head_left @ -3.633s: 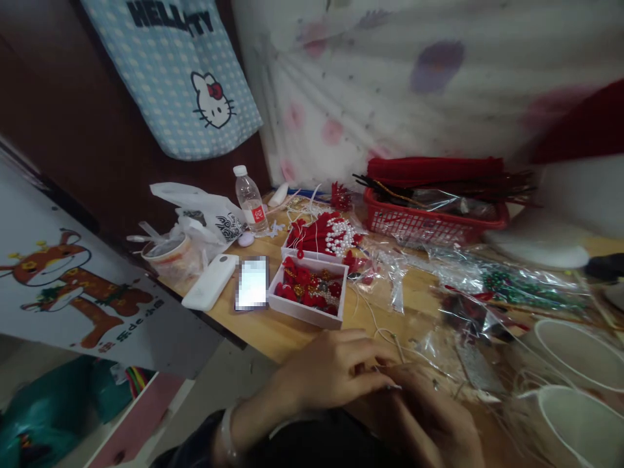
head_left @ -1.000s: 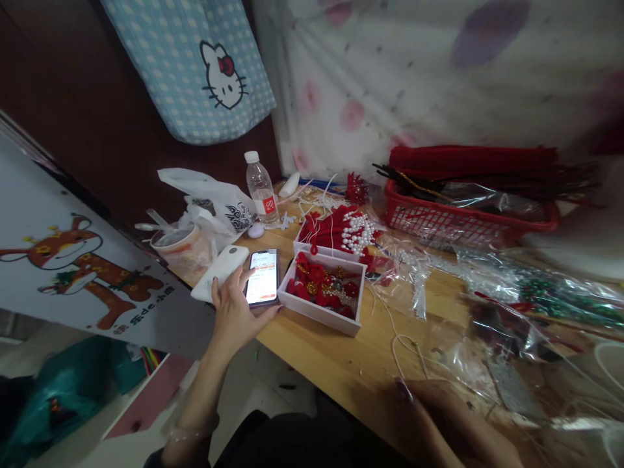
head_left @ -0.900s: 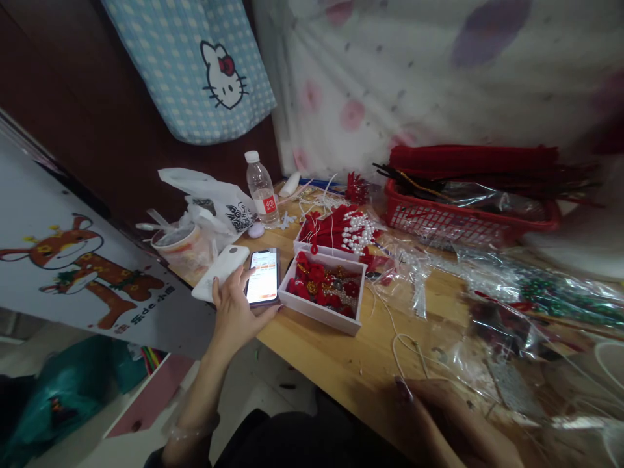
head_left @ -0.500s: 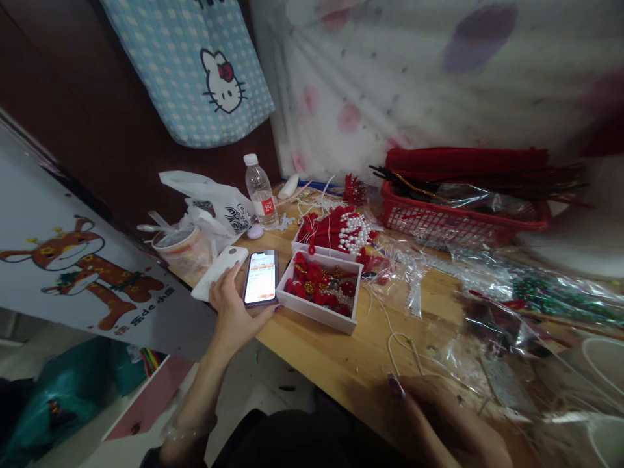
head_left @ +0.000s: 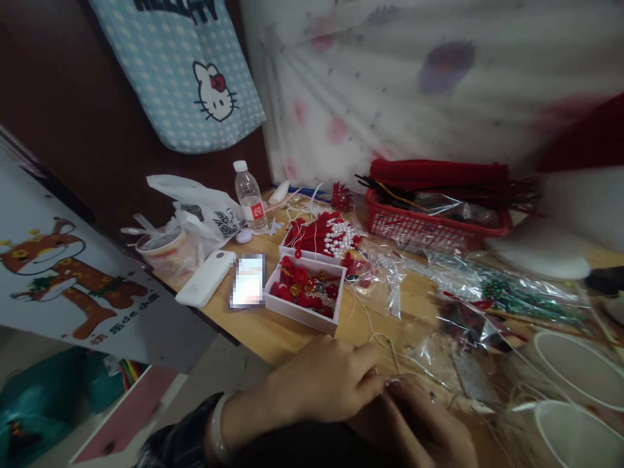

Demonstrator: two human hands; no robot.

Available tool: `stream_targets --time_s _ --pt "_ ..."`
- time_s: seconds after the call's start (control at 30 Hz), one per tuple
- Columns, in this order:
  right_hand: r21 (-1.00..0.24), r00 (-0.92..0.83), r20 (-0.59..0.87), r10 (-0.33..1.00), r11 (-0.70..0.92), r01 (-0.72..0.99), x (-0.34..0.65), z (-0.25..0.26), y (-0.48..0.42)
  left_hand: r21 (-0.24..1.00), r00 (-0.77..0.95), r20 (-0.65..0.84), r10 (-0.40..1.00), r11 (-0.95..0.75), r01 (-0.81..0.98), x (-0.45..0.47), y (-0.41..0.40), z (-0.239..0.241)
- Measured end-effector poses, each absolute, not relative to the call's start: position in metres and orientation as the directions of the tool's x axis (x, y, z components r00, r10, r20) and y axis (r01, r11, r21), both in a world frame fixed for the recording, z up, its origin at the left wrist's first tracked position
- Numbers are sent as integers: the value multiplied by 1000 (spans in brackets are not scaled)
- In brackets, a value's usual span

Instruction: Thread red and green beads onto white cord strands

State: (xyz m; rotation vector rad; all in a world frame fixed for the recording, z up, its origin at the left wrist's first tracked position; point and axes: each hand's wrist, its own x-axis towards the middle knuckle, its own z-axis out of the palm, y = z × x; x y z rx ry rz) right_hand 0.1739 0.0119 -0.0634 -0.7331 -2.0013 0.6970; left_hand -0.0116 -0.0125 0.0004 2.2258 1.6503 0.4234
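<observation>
My left hand (head_left: 326, 377) reaches across the table's front edge, its fingers bent and pinched together against my right hand (head_left: 424, 419). The right hand's fingers are also closed, at the lower right of centre. What sits between the fingertips is hidden. A thin pale cord (head_left: 369, 318) curls over the table and runs down to the fingertips; I cannot tell if it is held. Just beyond my left hand stands a white box (head_left: 302, 314) with red and gold ornaments (head_left: 307, 286). Behind it, a second box holds red pieces and white bead strings (head_left: 340, 237).
A lit phone (head_left: 248, 283) and a white power bank or phone (head_left: 207, 279) lie left of the boxes. Behind them are a water bottle (head_left: 249, 198) and a tub (head_left: 160, 249). A red basket (head_left: 433, 229) stands at the back, clear plastic bags (head_left: 429, 348) and rolls (head_left: 575, 364) at right.
My left hand has left the phone and moved right and toward me, meeting my right hand. The right hand stays at about the same spot; the view has shifted slightly.
</observation>
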Motion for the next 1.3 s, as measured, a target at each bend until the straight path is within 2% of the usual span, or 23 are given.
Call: stream_targets --time_s 0.23,0.43,0.73,1.03,1.3 --pt "-719 -495 532 687 675 165 167 -55 11 468 273 105 956 -289 835 -13 -21 -8" --pt "-700 -472 557 683 692 175 168 -56 12 523 232 155 960 -279 806 -11 -21 -9" --pt "-692 -429 552 715 680 243 171 -66 10 524 218 180 959 -281 804 -9 -20 -15" --pt "-696 -398 578 712 685 216 170 -63 8 468 177 210 961 -258 845 -5 -20 -18" --pt "-717 -376 577 725 670 192 169 -62 8 503 143 283 948 -274 820 1 -20 -19"
